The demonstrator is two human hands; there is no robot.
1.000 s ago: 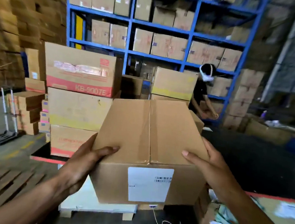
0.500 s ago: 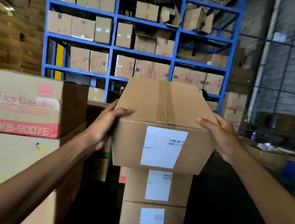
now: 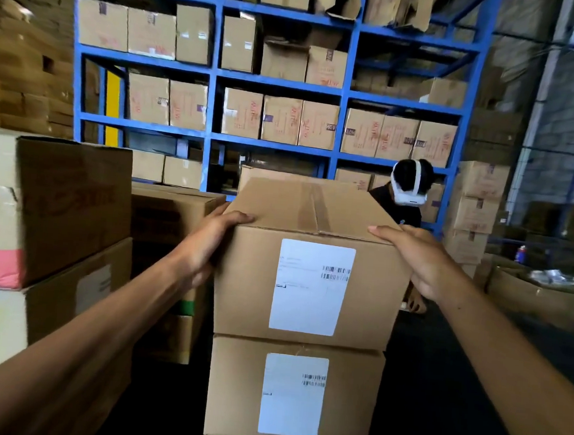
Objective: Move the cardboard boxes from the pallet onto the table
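Observation:
A plain brown cardboard box (image 3: 313, 219) with a white barcode label on its near face sits on top of a stack of matching labelled boxes (image 3: 294, 394) in the centre. My left hand (image 3: 208, 242) grips its left side, thumb hooked over the top edge. On the right side my right hand (image 3: 413, 258) holds it the same way, thumb lying on the top flap. The box's underside meets the box below with no visible gap. The dark surface under the stack is mostly hidden.
Large printed cartons (image 3: 49, 212) are stacked close on the left. More brown boxes (image 3: 172, 215) stand behind my left hand. A blue shelving rack (image 3: 211, 108) full of cartons fills the back. A person wearing a white headset (image 3: 409, 192) bends behind the stack, right.
The box travelled forward in both hands, then came down onto the stack of labelled boxes. The camera moved closer, and the person behind has come back into sight.

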